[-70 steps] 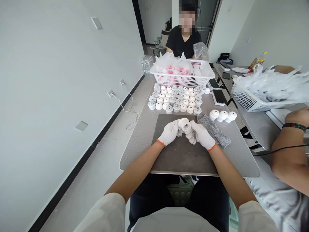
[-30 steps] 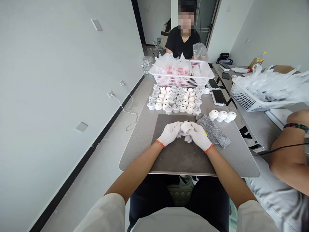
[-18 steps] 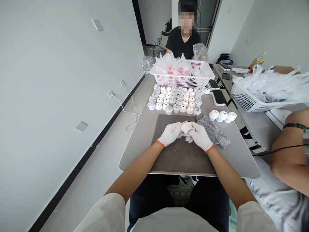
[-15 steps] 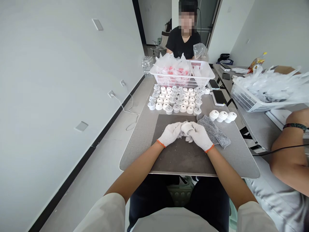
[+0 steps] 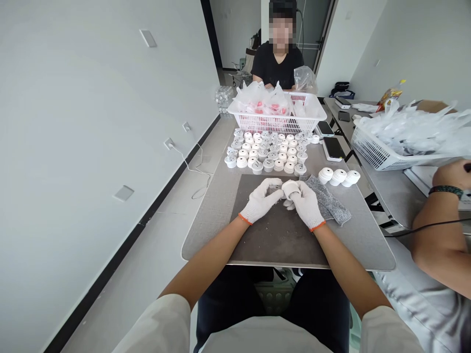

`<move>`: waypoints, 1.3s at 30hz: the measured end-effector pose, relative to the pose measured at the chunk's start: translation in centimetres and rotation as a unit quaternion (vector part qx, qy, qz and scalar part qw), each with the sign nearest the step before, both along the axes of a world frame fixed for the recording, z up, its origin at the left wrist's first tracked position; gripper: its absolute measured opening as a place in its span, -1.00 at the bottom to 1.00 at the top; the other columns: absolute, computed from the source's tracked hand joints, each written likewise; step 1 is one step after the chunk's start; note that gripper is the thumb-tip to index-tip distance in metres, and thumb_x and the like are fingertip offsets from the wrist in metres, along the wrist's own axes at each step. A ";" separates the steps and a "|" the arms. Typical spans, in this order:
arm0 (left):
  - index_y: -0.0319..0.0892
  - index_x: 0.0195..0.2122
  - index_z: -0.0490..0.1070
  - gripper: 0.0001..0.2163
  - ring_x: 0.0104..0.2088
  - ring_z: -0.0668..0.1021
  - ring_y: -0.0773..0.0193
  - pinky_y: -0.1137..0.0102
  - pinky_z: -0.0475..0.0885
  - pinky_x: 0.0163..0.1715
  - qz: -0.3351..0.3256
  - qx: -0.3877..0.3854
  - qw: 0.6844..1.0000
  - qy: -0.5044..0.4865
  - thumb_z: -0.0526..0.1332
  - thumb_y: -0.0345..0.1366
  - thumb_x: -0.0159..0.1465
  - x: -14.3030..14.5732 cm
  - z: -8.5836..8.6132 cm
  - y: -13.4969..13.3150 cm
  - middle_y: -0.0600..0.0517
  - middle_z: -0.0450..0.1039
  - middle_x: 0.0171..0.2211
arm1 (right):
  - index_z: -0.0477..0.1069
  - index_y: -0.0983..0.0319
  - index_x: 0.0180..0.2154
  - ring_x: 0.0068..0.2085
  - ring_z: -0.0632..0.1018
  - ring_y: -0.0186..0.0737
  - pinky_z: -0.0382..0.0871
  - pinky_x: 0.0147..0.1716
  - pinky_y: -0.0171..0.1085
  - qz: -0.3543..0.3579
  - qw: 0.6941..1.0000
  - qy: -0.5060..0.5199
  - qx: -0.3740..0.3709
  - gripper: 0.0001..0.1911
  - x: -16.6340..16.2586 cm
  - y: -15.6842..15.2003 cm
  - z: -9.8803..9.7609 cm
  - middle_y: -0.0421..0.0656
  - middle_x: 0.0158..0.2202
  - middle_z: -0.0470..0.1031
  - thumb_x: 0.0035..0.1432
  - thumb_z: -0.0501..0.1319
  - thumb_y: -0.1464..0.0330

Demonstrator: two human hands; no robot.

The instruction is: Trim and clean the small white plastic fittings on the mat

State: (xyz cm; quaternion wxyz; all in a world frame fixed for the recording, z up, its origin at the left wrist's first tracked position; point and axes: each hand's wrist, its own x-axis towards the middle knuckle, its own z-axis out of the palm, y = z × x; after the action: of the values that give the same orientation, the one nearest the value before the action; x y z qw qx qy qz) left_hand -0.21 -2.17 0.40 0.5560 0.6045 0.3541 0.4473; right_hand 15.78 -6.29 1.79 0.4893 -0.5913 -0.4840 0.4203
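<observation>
Above the far part of the dark mat (image 5: pixel 279 240), the gloved right hand (image 5: pixel 308 206) is holding a white piece (image 5: pixel 290 187), its thumb and fingers closing around it. The gloved left hand (image 5: pixel 259 201) is curving its fingers toward the left side of that piece; whether they are gripping anything, I cannot tell. Work on this piece seems to be under way rather than finished, since both hands are attending to it above the mat. Beyond the mat, many similar pieces in rows (image 5: pixel 282 157) are standing close together, perhaps a sorted batch, while three separate pieces (image 5: pixel 338 177) are standing to the mat's right, past a grey cloth (image 5: pixel 327 201). Which group is awaiting handling and which is done, the view is not showing, so how much is remaining is staying uncertain.
</observation>
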 end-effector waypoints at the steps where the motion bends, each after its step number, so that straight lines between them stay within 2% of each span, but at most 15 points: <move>1: -0.15 0.01 0.41 -0.65 -0.24 0.57 0.33 0.38 0.52 -0.18 0.007 0.005 1.000 -0.002 0.32 -0.23 0.21 0.2 -0.3 0.1 -0.01 0.56 -0.14 | 0.36 0.21 -0.05 -0.47 0.61 -0.33 0.52 -0.56 -0.44 0.000 1.000 0.000 0.006 -0.65 0.0 0.1 0.0 -0.19 -0.33 0.58 0.18 0.20 0.20; 4: -0.14 0.07 0.39 -0.61 -0.15 0.59 0.27 0.30 0.53 -0.08 0.027 -0.003 1.000 -0.012 0.31 -0.29 0.21 0.5 -0.9 0.6 -0.04 0.57 -0.09 | 0.34 0.19 0.04 -0.50 0.59 -0.34 0.53 -0.57 -0.43 0.002 1.000 -0.019 0.000 -0.58 -0.1 0.3 -0.2 -0.19 -0.33 0.58 0.17 0.22 0.20; 9: -0.18 0.09 0.38 -0.60 -0.14 0.60 0.23 0.28 0.55 -0.11 0.054 -0.028 0.998 -0.021 0.29 -0.30 0.21 0.6 -0.6 0.7 -0.08 0.58 -0.09 | 0.40 0.20 -0.06 -0.52 0.59 -0.31 0.53 -0.60 -0.40 0.003 0.998 -0.058 -0.039 -0.63 0.4 0.6 -0.7 -0.20 -0.39 0.54 0.08 0.28 0.26; 12: -0.16 0.08 0.42 -0.64 -0.10 0.59 0.22 0.26 0.54 -0.05 0.040 0.010 0.999 0.017 0.27 -0.27 0.26 0.1 0.0 0.2 -0.09 0.56 -0.02 | 0.41 0.19 -0.12 -0.50 0.61 -0.27 0.51 -0.60 -0.40 0.010 0.995 -0.089 -0.038 -0.69 0.7 0.6 -0.8 -0.22 -0.40 0.52 0.07 0.27 0.24; 18: -0.09 0.02 0.50 -0.74 0.04 0.54 0.18 0.26 0.45 0.11 0.002 0.139 0.987 0.078 0.16 -0.18 0.37 -0.8 0.9 -0.6 -0.06 0.49 0.06 | 0.37 0.17 -0.22 -0.51 0.59 -0.32 0.40 -0.62 -0.47 0.037 0.984 -0.171 -0.031 -0.77 0.9 0.3 -0.4 -0.27 -0.43 0.49 0.10 0.26 0.23; 23: -0.10 0.01 0.49 -0.74 0.06 0.52 0.19 0.29 0.43 0.11 0.003 0.160 0.984 0.078 0.19 -0.17 0.35 -0.9 1.0 -0.6 -0.04 0.47 0.03 | 0.37 0.17 -0.22 -0.48 0.57 -0.32 0.36 -0.55 -0.44 0.048 0.973 -0.222 -0.042 -0.76 0.8 0.2 -0.1 -0.27 -0.43 0.50 0.12 0.25 0.20; 25: -0.11 -0.01 0.49 -0.75 0.06 0.52 0.19 0.28 0.42 0.13 -0.013 0.143 0.987 0.066 0.18 -0.18 0.36 -1.0 1.1 -0.5 -0.03 0.49 0.01 | 0.40 0.18 -0.19 -0.42 0.57 -0.28 0.36 -0.46 -0.40 0.047 0.955 -0.292 -0.026 -0.74 0.6 0.1 0.2 -0.24 -0.40 0.52 0.10 0.26 0.19; 29: -0.12 -0.05 0.50 -0.75 0.09 0.52 0.17 0.26 0.40 0.17 -0.052 0.111 0.992 0.034 0.10 -0.19 0.41 -1.3 1.3 -0.6 -0.01 0.53 0.01 | 0.46 0.17 -0.05 -0.27 0.57 -0.14 0.34 -0.30 -0.30 0.067 0.892 -0.446 0.019 -0.64 -0.1 -0.3 0.7 -0.14 -0.31 0.56 0.15 0.22 0.16; 33: -0.14 -0.07 0.51 -0.77 0.09 0.52 0.14 0.25 0.40 0.17 -0.077 0.097 0.991 0.053 0.13 -0.19 0.39 -1.4 1.5 -1.0 -0.02 0.55 0.00 | 0.37 0.24 0.15 -0.25 0.58 -0.03 0.35 -0.27 -0.25 0.121 0.857 -0.500 0.025 -0.45 -0.4 -0.6 0.6 -0.06 -0.29 0.58 0.15 0.22 0.17; 36: -0.13 -0.06 0.49 -0.77 0.05 0.54 0.14 0.24 0.43 0.13 -0.082 0.083 0.991 0.070 0.18 -0.19 0.34 -1.2 1.5 -1.1 -0.01 0.55 0.00 | 0.44 0.24 0.02 -0.27 0.58 -0.02 0.36 -0.30 -0.25 0.117 0.870 -0.479 0.013 -0.51 -0.3 -0.4 0.2 -0.05 -0.31 0.59 0.08 0.30 0.16; 39: -0.10 0.03 0.46 -0.68 0.10 0.52 0.13 0.25 0.42 0.15 -0.062 0.099 0.990 0.083 0.29 -0.21 0.25 -0.9 1.3 -1.1 -0.01 0.50 0.08 | 0.45 0.22 -0.25 -0.40 0.55 -0.16 0.34 -0.41 -0.31 0.068 0.922 -0.381 -0.008 -0.75 0.0 -0.1 -0.1 -0.13 -0.43 0.55 0.13 0.25 0.18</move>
State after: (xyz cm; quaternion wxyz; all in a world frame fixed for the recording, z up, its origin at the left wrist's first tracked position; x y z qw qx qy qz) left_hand -1.15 -3.22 1.69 0.4891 0.7123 0.3148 0.3929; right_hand 15.74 -6.34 1.70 0.2330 -0.6765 -0.6696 0.1992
